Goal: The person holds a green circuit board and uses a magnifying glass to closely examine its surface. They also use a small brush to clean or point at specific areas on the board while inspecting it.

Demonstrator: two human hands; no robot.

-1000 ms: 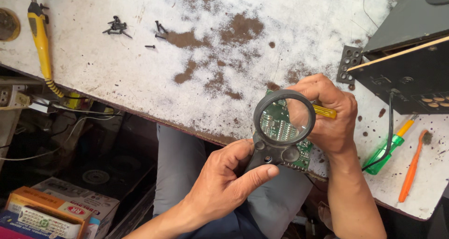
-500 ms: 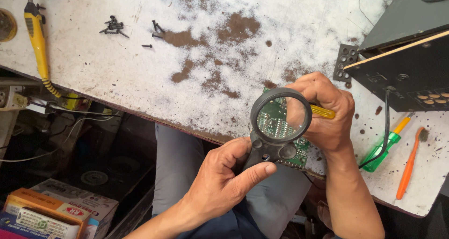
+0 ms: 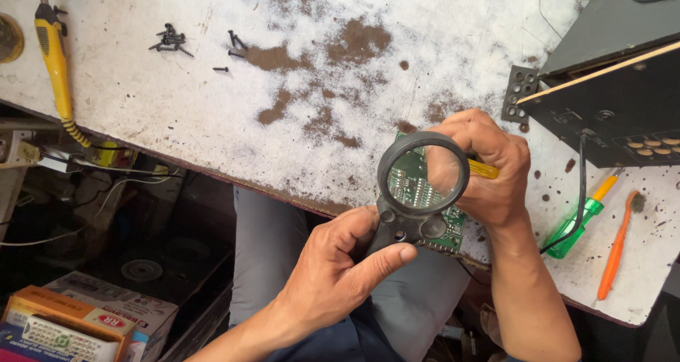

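Black magnifier (image 3: pixel 419 192) is gripped by its handle in the left hand (image 3: pixel 340 270), lower centre of frame, fingers wrapped round the handle and thumb laid along it. Lens is held over a green circuit board (image 3: pixel 446 231), whose traces and parts are seen enlarged through the glass. Board is held at the bench edge by the right hand (image 3: pixel 489 171), centre right; fingers are clenched around a yellow-handled tool (image 3: pixel 483 169), only the handle end being visible, tip hidden behind the lens. Exactly how the board is pinched cannot be told, since it is covered by the magnifier and hand.

White bench (image 3: pixel 212 107), worn with brown patches, fills the upper frame. Black screws (image 3: pixel 170 40) are scattered upper left. Yellow soldering iron (image 3: pixel 55 57) lies at the far left edge. Black casing (image 3: pixel 609 100) sits upper right, with a cable (image 3: pixel 581 185) running down from it. Green screwdriver (image 3: pixel 577 224) and orange brush (image 3: pixel 618 245) lie at the right, beside the right forearm. Cardboard boxes (image 3: pixel 78 326) are seen lower left, below the bench.
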